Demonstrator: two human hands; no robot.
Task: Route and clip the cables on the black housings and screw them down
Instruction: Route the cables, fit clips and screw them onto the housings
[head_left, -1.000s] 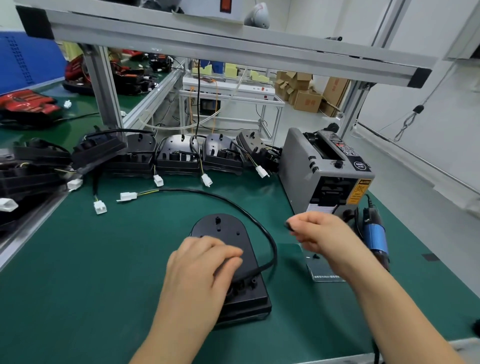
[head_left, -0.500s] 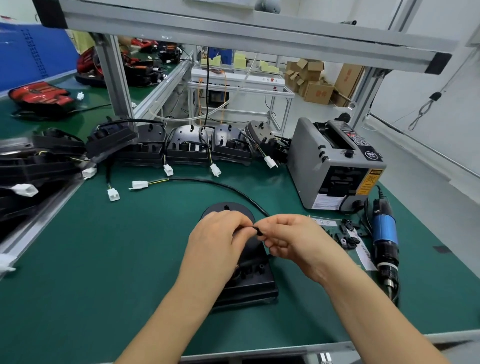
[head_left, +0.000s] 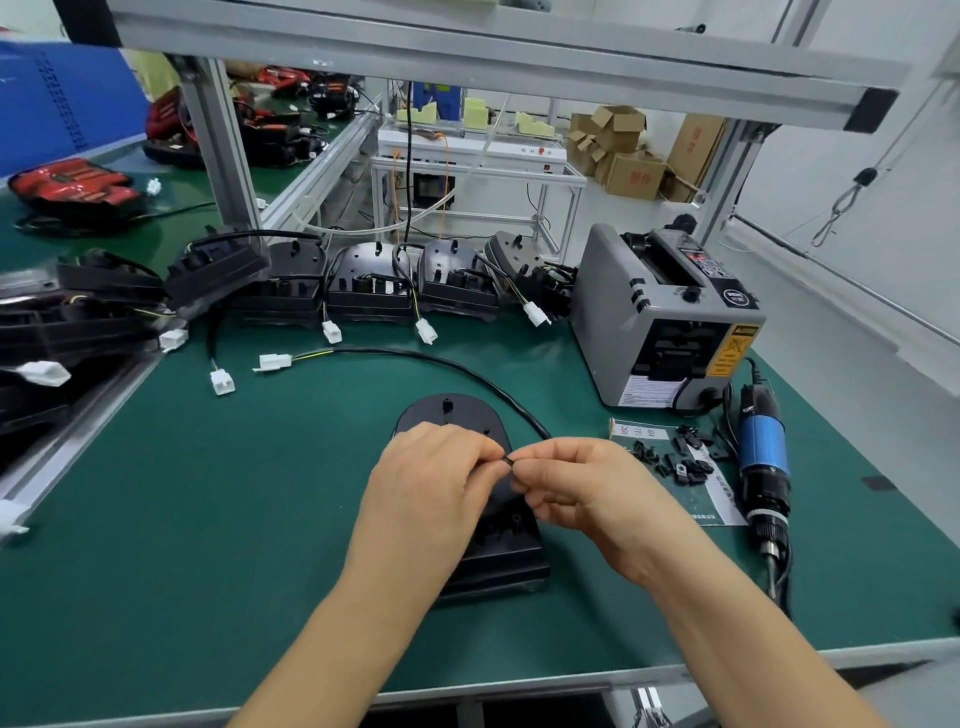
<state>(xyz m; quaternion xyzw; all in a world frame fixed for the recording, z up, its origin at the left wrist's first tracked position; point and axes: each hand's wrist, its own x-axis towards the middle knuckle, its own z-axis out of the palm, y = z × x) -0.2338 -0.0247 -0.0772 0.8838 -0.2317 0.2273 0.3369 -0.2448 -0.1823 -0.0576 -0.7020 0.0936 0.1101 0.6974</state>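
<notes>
Centre of the green mat (head_left: 208, 519): black housing (head_left: 448, 413), flat, rounded end toward 12 o'clock, square end toward 6, mostly hidden beneath two hands. Left hand (head_left: 431, 483) over the housing, fingers curled tight, thumb and forefinger tips pinching a small black piece (head_left: 508, 459); clip or cable end, cannot tell. Right hand (head_left: 576, 488) meeting it fingertip to fingertip from 3 o'clock, fingers likewise curled, closed round the black cable (head_left: 441, 360) at the top of the fist. From there, cable arcing past the housing's 1 o'clock edge and round to 10 o'clock, ending in a white connector (head_left: 272, 361) on the mat. At 3 o'clock, just beyond the right hand, loose black clips (head_left: 683, 462) scattered on a paper sheet (head_left: 724, 512); farther toward 3, a blue electric screwdriver (head_left: 763, 457), bit end toward 6. At 2 o'clock, grey tape dispenser (head_left: 613, 322). Along 11 to 12 o'clock, row of further housings (head_left: 369, 280), white plugs hanging in front.
</notes>
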